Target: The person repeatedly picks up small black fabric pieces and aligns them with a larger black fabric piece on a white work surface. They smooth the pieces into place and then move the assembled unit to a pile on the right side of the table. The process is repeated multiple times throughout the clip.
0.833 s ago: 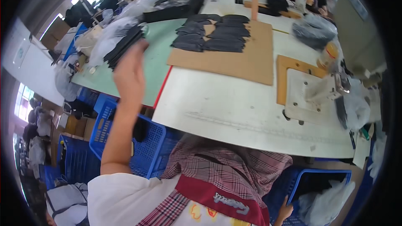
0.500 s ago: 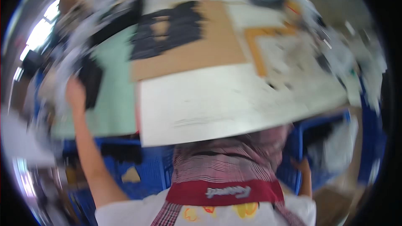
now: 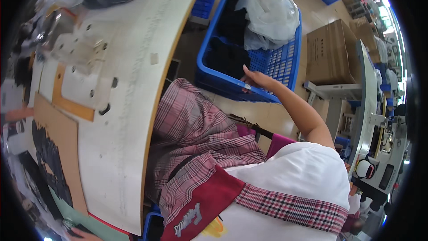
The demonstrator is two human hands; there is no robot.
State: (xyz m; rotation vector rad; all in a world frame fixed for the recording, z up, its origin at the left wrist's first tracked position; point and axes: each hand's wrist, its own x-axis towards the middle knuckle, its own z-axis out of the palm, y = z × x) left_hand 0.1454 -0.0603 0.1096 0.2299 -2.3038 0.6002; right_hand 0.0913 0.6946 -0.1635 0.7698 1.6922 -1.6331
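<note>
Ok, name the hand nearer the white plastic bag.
Right. The right hand is at the rim of the blue basket, close to the white plastic bag; the left hand is far from it, by the green tabletop.

Head-worn fisheye, facing down and rightward

One view, from the wearer's head, close over the apron [image 3: 209, 151] at lower centre; the bench [image 3: 118, 116] runs down the left, the blue basket [image 3: 218, 80] farther off at upper centre.
</note>
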